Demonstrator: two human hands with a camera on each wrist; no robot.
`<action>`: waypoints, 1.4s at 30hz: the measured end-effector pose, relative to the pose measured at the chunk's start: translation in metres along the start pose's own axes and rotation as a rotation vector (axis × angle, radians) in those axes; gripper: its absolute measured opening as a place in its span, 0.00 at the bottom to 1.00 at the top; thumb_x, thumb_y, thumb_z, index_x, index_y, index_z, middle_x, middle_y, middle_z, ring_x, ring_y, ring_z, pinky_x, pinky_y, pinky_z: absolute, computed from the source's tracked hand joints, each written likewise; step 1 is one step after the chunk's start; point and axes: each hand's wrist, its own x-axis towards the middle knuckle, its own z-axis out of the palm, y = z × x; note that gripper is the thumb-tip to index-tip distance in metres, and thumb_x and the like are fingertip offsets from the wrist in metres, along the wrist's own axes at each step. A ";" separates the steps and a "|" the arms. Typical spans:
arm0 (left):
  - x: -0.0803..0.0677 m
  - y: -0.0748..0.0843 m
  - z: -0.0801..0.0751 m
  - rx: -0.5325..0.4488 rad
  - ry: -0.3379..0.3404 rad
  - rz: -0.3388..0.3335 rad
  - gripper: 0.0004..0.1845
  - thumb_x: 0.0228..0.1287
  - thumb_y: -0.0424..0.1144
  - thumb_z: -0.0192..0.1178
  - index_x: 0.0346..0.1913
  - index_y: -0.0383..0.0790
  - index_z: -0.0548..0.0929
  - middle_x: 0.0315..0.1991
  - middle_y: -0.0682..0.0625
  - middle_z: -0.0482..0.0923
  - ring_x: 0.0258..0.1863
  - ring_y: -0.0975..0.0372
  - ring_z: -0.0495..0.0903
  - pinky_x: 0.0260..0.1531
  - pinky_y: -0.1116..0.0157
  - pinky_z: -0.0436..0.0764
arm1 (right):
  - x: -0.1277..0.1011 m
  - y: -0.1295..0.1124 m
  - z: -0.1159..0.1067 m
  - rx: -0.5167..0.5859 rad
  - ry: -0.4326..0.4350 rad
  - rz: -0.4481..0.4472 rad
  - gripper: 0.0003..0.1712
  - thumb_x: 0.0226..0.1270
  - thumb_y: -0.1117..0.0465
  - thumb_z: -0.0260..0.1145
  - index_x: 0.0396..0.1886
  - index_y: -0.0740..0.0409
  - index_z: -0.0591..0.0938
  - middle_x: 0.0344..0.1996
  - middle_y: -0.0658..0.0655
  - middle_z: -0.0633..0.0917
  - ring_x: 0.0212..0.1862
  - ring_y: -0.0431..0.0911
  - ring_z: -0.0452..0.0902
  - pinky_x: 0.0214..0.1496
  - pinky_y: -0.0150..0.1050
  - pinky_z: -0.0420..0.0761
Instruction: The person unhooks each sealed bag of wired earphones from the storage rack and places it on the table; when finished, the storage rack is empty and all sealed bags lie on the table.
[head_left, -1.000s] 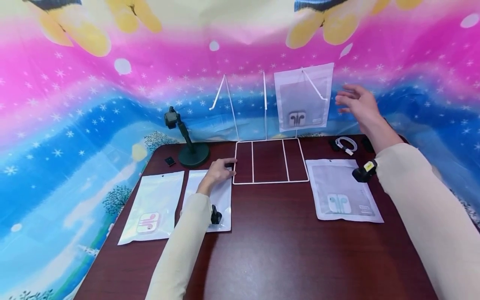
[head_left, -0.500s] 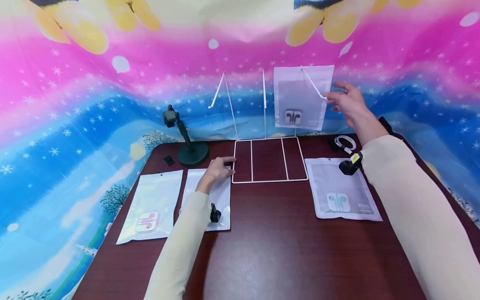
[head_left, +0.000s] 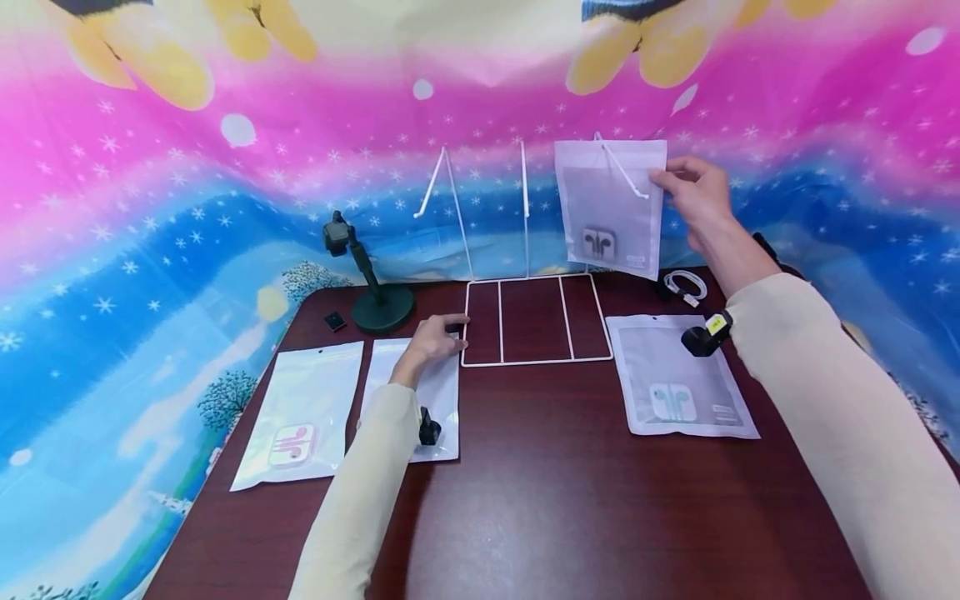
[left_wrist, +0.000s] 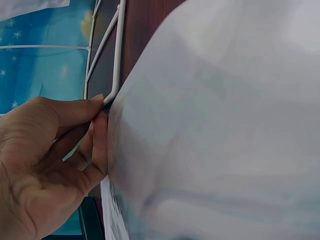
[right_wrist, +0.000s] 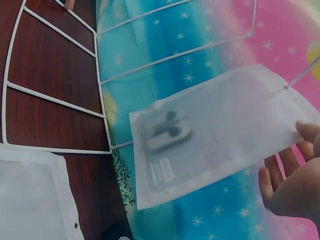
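1. Head view, far left: a glossy white plastic pouch with a pink earphone print (head_left: 303, 414) lies flat on the dark reddish-brown wooden table (head_left: 555, 500) at about 8 o'clock from the rack, and a black round-based stand (head_left: 371, 287) stands at 10 o'clock.
2. The left hand (head_left: 435, 340) presses down on the near-left corner of the white wire display rack (head_left: 532, 321). In the left wrist view its thumb and curled fingers (left_wrist: 97, 145) pinch the wire, a second white pouch (head_left: 423, 400) under the wrist.
3. Centre: the rack's left and middle hooks are bare.
4. At 1 o'clock of the base, the frosted white plastic pouch with a grey earphone print (head_left: 611, 204) hangs on the right hook, tilted. The right hand (head_left: 693, 196) pinches its upper right edge between thumb and fingertips.
5. My read: the hanging step is under way. Next calls for squaring and letting go while the left steadies the rack.
6. Far right: another frosted pouch (head_left: 678, 387) lies flat at 4 o'clock, and a coiled white cable (head_left: 686, 286) sits behind it.
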 end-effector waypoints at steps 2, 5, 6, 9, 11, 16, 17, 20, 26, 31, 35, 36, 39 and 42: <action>-0.001 0.000 0.000 0.000 -0.001 -0.002 0.27 0.71 0.35 0.66 0.72 0.49 0.79 0.72 0.40 0.73 0.58 0.50 0.74 0.48 0.60 0.79 | -0.003 0.000 -0.002 0.058 -0.022 0.003 0.12 0.67 0.54 0.76 0.47 0.49 0.87 0.44 0.46 0.82 0.43 0.41 0.83 0.71 0.43 0.74; -0.002 0.000 0.000 0.001 0.004 -0.003 0.27 0.71 0.35 0.66 0.71 0.49 0.79 0.71 0.40 0.73 0.55 0.50 0.75 0.47 0.60 0.79 | -0.008 0.000 -0.004 0.127 -0.056 0.002 0.14 0.64 0.56 0.78 0.46 0.53 0.85 0.42 0.48 0.85 0.40 0.42 0.87 0.71 0.45 0.75; -0.002 -0.001 -0.001 0.002 0.006 -0.004 0.27 0.71 0.35 0.66 0.71 0.49 0.79 0.71 0.40 0.73 0.55 0.50 0.75 0.47 0.60 0.79 | -0.009 0.001 -0.005 0.139 -0.064 -0.002 0.15 0.63 0.57 0.79 0.46 0.54 0.85 0.41 0.48 0.86 0.39 0.42 0.88 0.69 0.44 0.77; -0.003 -0.001 -0.001 -0.005 0.008 -0.008 0.27 0.71 0.34 0.66 0.71 0.49 0.79 0.71 0.39 0.73 0.52 0.51 0.76 0.47 0.60 0.80 | -0.013 0.001 -0.007 0.141 -0.088 -0.020 0.17 0.62 0.56 0.79 0.47 0.55 0.84 0.39 0.49 0.88 0.37 0.43 0.89 0.59 0.38 0.83; -0.003 -0.001 -0.002 -0.004 0.006 -0.009 0.27 0.71 0.34 0.66 0.71 0.49 0.79 0.71 0.39 0.73 0.50 0.51 0.76 0.47 0.60 0.79 | -0.015 0.002 -0.008 0.146 -0.111 -0.038 0.18 0.62 0.57 0.79 0.49 0.54 0.83 0.38 0.48 0.89 0.35 0.43 0.89 0.50 0.35 0.86; -0.002 -0.001 -0.001 0.016 0.009 0.004 0.27 0.70 0.35 0.66 0.71 0.48 0.79 0.69 0.39 0.75 0.42 0.53 0.77 0.53 0.56 0.79 | -0.022 0.004 -0.009 0.124 -0.189 -0.117 0.24 0.66 0.60 0.76 0.61 0.53 0.82 0.36 0.47 0.90 0.32 0.44 0.88 0.38 0.32 0.86; -0.001 -0.002 -0.001 0.021 0.010 0.007 0.27 0.70 0.34 0.66 0.71 0.48 0.79 0.69 0.39 0.75 0.42 0.53 0.77 0.55 0.56 0.78 | -0.024 0.004 -0.009 0.104 -0.196 -0.133 0.24 0.67 0.60 0.75 0.62 0.53 0.82 0.36 0.47 0.90 0.31 0.44 0.87 0.37 0.32 0.86; 0.000 -0.002 -0.001 0.030 0.009 0.015 0.28 0.70 0.34 0.66 0.71 0.48 0.79 0.69 0.39 0.75 0.44 0.53 0.78 0.60 0.53 0.78 | -0.031 0.004 -0.009 0.032 -0.196 -0.174 0.24 0.70 0.60 0.73 0.65 0.53 0.82 0.36 0.46 0.90 0.30 0.43 0.87 0.35 0.31 0.86; 0.000 -0.002 0.000 0.042 0.007 0.015 0.28 0.70 0.34 0.65 0.72 0.48 0.78 0.72 0.39 0.73 0.58 0.51 0.77 0.67 0.50 0.75 | -0.046 0.003 -0.011 -0.058 -0.164 -0.223 0.23 0.72 0.58 0.72 0.65 0.51 0.83 0.38 0.46 0.89 0.32 0.43 0.85 0.36 0.31 0.85; 0.001 -0.001 0.000 0.038 0.008 0.012 0.28 0.70 0.33 0.65 0.72 0.49 0.79 0.72 0.39 0.73 0.67 0.50 0.72 0.69 0.49 0.73 | -0.057 0.002 -0.018 0.001 -0.121 -0.239 0.18 0.71 0.63 0.71 0.60 0.52 0.86 0.34 0.48 0.89 0.30 0.44 0.83 0.33 0.32 0.85; 0.002 -0.001 0.001 0.034 0.006 0.010 0.28 0.70 0.33 0.65 0.72 0.48 0.79 0.72 0.39 0.72 0.69 0.49 0.71 0.70 0.48 0.72 | -0.063 0.003 -0.025 0.037 -0.057 -0.237 0.14 0.70 0.65 0.70 0.54 0.52 0.88 0.32 0.48 0.87 0.30 0.43 0.82 0.31 0.32 0.85; 0.002 0.000 0.001 0.035 0.006 0.010 0.28 0.70 0.33 0.65 0.72 0.48 0.79 0.73 0.39 0.72 0.70 0.49 0.70 0.70 0.48 0.72 | -0.064 0.004 -0.028 0.042 -0.041 -0.230 0.14 0.70 0.66 0.70 0.53 0.51 0.89 0.32 0.48 0.86 0.31 0.43 0.82 0.30 0.31 0.84; 0.002 0.000 0.001 0.036 0.005 0.011 0.28 0.70 0.33 0.65 0.72 0.48 0.79 0.73 0.39 0.72 0.67 0.49 0.72 0.70 0.48 0.72 | -0.067 0.004 -0.033 0.049 -0.009 -0.224 0.13 0.70 0.66 0.69 0.51 0.51 0.90 0.31 0.48 0.84 0.33 0.43 0.81 0.30 0.31 0.83; 0.002 0.001 0.001 0.040 0.005 0.012 0.28 0.70 0.33 0.65 0.72 0.49 0.78 0.72 0.39 0.73 0.63 0.50 0.74 0.69 0.49 0.73 | -0.071 0.004 -0.038 0.094 -0.005 -0.198 0.12 0.70 0.66 0.69 0.50 0.51 0.90 0.33 0.49 0.83 0.35 0.44 0.80 0.31 0.31 0.82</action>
